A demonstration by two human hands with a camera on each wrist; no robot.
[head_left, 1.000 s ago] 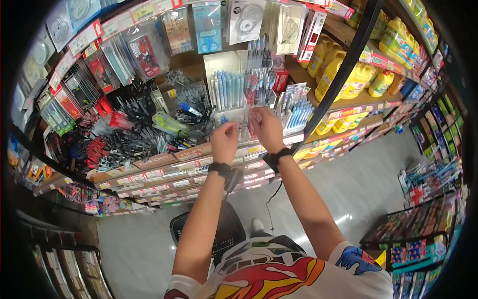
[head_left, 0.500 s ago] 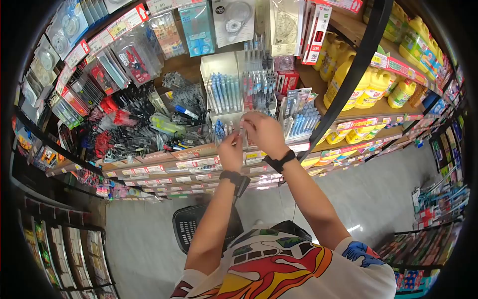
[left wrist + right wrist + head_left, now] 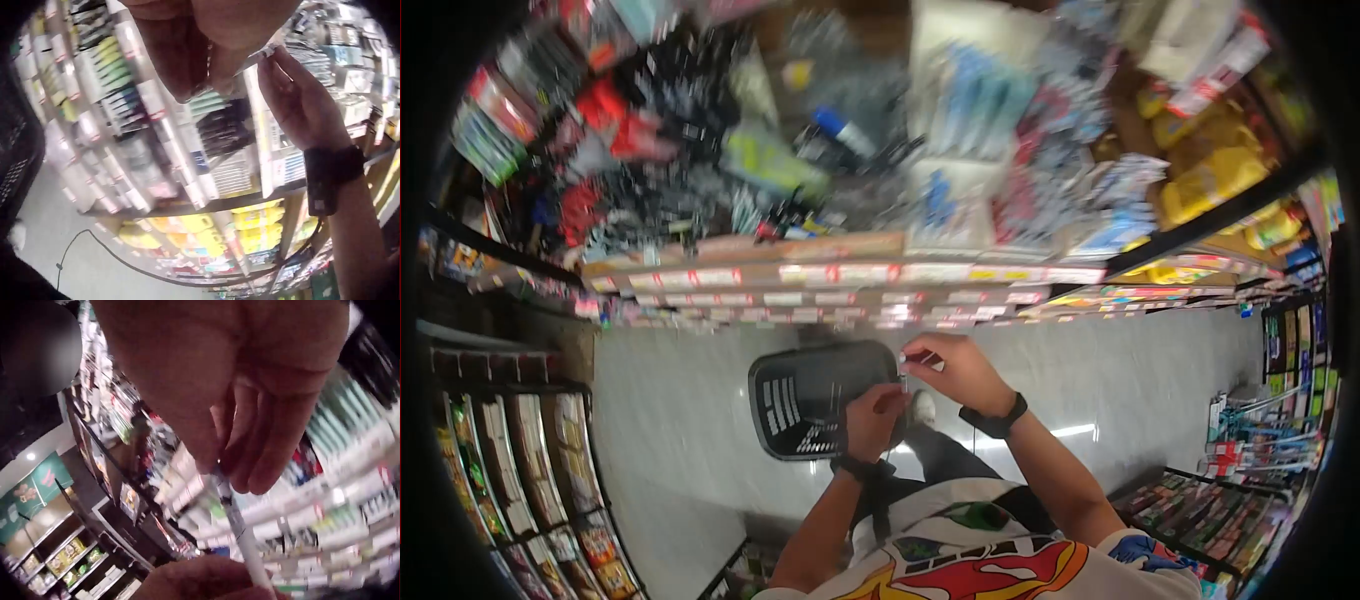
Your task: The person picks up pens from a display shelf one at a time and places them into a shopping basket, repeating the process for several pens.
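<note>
Both hands are close together, with a slim white pen (image 3: 240, 531) between them. In the head view the right hand (image 3: 962, 372) pinches the pen's upper end between thumb and fingers. Just below it, the left hand (image 3: 870, 420) grips the lower end with curled fingers. The right wrist view shows the pen running slantwise from the right fingertips down to the left hand (image 3: 200, 581), with dark markings near its upper part. The left hand overlaps the right side of a black shopping basket (image 3: 855, 365) in the head view.
Ahead stands a shelf with heaps of pens (image 3: 690, 130), boxed blue pens (image 3: 985, 100) and price strips (image 3: 820, 275) along its edge. Yellow bottles (image 3: 1220, 185) stand to the right, past a black post (image 3: 1210, 215). Packaged goods (image 3: 525, 450) line racks at left.
The hands have moved away from the pen boxes, back towards the body and lower in view, keeping hold of the pen. The head view has tilted and the shelf is blurred.
</note>
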